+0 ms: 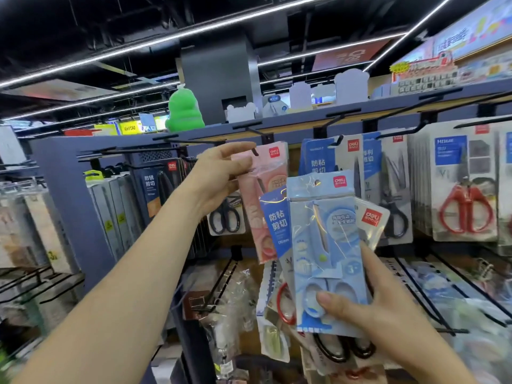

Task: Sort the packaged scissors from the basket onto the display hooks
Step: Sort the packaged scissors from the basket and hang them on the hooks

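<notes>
While the left hand is up at the top rail, it pinches the head of a pink scissors pack between thumb and fingers, right at the upturned tip of a black display hook, and the pack hangs down tilted from that pinch. From where I stand I cannot tell whether the hang hole is over the tip yet, but this looks like the threading step itself. Lower down, the right hand grips a fanned bundle by its bottom end. Its thumb presses across a light-blue children's scissors pack at the front, a blue-carded pack and a clear pack with a red logo poke out behind, and a red handle loop and black handle loops show below. No basket is in sight, so the stock I can see waiting is in that hand. Next, I'd say, the pink pack needs its hole lined up on the hook tip, lifted over the upturn and slid back along the wire. The blue-carded one looks to belong on the neighbouring hook to the right, where matching blue cards hang.
</notes>
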The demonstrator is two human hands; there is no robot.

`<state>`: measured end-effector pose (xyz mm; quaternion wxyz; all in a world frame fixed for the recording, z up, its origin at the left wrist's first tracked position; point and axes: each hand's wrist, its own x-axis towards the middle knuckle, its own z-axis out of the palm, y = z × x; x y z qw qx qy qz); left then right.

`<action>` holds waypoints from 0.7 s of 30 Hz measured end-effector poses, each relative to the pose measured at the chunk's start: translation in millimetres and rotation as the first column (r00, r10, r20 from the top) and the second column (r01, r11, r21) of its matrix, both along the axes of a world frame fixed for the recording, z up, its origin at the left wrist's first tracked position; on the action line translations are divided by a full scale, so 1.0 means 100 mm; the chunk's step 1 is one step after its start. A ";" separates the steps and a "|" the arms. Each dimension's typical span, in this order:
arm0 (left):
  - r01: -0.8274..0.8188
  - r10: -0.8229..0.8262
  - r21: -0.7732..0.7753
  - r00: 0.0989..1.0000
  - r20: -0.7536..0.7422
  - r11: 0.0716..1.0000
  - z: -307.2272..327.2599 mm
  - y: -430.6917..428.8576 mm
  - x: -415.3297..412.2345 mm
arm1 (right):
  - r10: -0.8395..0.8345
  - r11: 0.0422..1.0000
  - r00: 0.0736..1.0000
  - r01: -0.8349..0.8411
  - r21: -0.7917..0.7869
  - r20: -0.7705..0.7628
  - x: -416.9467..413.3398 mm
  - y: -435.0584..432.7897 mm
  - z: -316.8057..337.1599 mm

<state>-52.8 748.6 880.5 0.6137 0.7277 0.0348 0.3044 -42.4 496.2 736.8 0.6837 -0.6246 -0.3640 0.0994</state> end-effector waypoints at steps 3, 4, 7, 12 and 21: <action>-0.210 0.198 0.097 0.973 0.120 0.973 -0.11 -0.03 0.07 | 0.000 1.000 1.000 0.000 0.000 0.002 0.05 0.04 -0.03; -0.303 0.284 0.143 0.949 0.136 0.942 -0.12 -0.03 0.14 | -0.004 1.000 1.000 0.004 0.002 -0.004 0.07 0.05 -0.03; -0.505 0.472 0.260 0.863 0.181 0.823 -0.10 0.02 0.40 | -0.001 1.000 1.000 0.001 0.009 -0.013 0.11 0.08 -0.04; -0.632 0.623 0.395 0.764 0.171 0.667 -0.10 0.06 0.62 | 0.043 0.999 0.998 -0.043 0.013 -0.042 0.16 0.13 -0.05; -0.281 0.257 0.467 0.959 0.115 0.839 -0.40 -0.44 -0.14 | 0.176 0.984 0.983 -0.174 0.048 -0.052 0.14 0.20 -0.05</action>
